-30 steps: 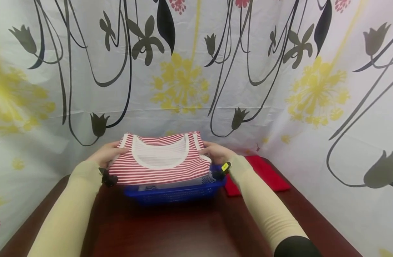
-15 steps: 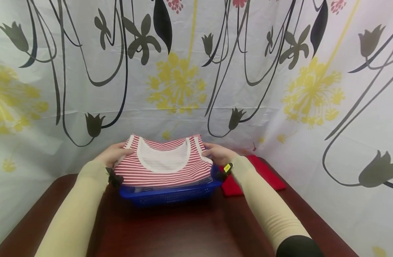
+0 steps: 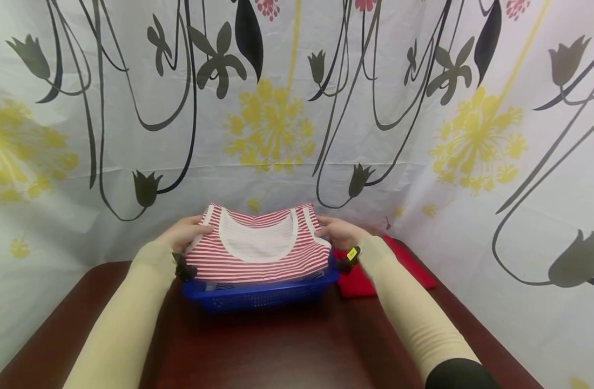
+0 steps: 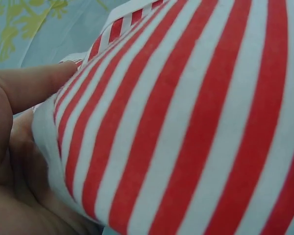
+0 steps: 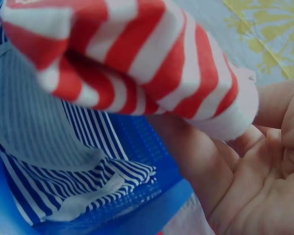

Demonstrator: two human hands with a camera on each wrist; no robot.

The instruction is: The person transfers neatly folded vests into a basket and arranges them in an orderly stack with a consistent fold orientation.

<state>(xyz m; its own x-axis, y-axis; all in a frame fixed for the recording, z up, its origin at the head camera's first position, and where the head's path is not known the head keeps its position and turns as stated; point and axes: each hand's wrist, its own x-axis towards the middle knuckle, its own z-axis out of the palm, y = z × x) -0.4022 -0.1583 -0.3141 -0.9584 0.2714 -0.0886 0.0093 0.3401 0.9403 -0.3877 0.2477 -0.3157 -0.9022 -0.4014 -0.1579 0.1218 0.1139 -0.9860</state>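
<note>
A folded tank top (image 3: 263,270) with red and white stripes and a white neckline hangs over a blue plastic basket (image 3: 258,298). My left hand (image 3: 184,233) pinches its left side near the strap, the thumb lying on top. On the opposite side, my right hand (image 3: 342,233) grips the other edge between thumb and fingers. The right wrist view shows the fabric bunched and folded over itself above the thumb. Below it, a blue-and-white striped garment (image 5: 39,112) lies in the basket, mostly hidden by the tank top in the head view.
Right of the basket, partly behind my right forearm, lies a folded red cloth (image 3: 407,266). The dark brown table (image 3: 258,351) stretches toward me. A floral curtain (image 3: 272,183) hangs close behind and along both sides.
Both hands have carried the tank top to the right and slightly lower, so it now sits more squarely over the basket. The grip looks the same throughout.
</note>
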